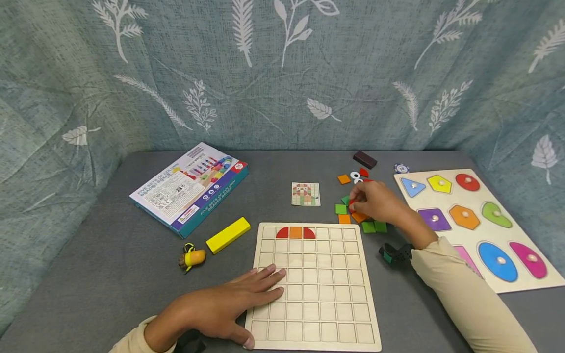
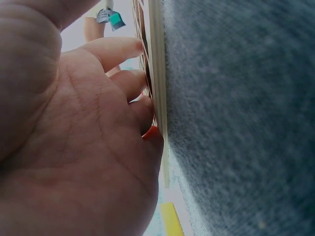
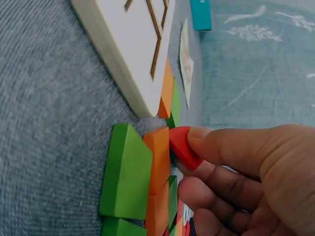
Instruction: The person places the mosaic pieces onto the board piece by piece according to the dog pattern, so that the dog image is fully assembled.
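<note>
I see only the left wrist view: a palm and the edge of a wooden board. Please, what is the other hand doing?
Observer: The right hand pinches a red piece above the loose tiles beyond the grid board.
Operator: Are some pieces already on the board?
Observer: Yes, the top row holds two red quarter pieces with an orange square between them.
Operator: Where does my hand lie on it?
Observer: The left hand rests flat on the board's left edge.

Left hand (image 1: 229, 304) flat; right hand (image 1: 375, 202) pinching.
</note>
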`<state>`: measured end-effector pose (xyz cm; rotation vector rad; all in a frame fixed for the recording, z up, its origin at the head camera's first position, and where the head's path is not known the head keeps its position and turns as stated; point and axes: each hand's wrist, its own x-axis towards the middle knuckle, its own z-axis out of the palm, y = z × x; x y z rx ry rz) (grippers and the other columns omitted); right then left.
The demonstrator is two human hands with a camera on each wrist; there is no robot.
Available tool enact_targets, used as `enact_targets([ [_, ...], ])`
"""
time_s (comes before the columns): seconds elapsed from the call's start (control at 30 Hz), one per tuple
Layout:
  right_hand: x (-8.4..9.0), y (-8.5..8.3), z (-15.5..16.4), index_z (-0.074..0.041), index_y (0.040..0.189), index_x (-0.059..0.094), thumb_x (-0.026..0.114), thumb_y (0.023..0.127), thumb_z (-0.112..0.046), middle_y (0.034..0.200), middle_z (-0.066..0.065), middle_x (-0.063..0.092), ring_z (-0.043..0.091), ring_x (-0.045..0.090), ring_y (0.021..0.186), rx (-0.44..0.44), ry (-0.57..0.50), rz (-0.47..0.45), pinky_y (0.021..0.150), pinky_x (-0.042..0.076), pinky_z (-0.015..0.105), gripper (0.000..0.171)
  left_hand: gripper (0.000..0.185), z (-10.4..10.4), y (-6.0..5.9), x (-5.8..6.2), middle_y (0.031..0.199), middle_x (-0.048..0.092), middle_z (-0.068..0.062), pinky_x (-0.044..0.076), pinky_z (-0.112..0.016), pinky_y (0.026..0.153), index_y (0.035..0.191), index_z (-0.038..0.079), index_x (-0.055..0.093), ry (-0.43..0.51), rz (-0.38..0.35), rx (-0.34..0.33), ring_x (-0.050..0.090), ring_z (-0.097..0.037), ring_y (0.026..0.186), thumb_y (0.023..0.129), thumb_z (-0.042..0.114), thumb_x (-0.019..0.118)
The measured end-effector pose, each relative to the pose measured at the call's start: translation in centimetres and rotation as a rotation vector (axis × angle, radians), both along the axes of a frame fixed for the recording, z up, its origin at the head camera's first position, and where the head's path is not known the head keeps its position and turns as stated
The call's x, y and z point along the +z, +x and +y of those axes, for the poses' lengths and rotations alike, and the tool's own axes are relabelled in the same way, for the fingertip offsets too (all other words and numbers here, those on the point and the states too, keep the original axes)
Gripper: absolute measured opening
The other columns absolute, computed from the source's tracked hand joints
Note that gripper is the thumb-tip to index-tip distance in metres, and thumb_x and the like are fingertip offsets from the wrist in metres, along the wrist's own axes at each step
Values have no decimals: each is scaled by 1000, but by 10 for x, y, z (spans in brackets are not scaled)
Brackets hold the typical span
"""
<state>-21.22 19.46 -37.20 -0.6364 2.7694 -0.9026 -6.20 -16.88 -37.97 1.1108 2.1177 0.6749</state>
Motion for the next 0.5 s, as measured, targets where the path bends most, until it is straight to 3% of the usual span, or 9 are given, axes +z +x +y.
enact_targets([
  [0.3,0,1,-6,0,109,67,64,91,0,89,4,66,17,61,77,29,-17,35,69,51,35,19,91,0,-1,-1,163,0,5,3,-46,117,155,20,25,-4,8,-16,-3,-21,147,82,36,77],
  [0.5,3,2,-16,0,107,71,63,91,2,89,4,66,15,60,73,53,-29,42,66,51,34,18,90,-1,0,-2,163,-4,1,0,-42,117,156,17,21,-7,36,-59,-7,-22,147,84,35,74],
])
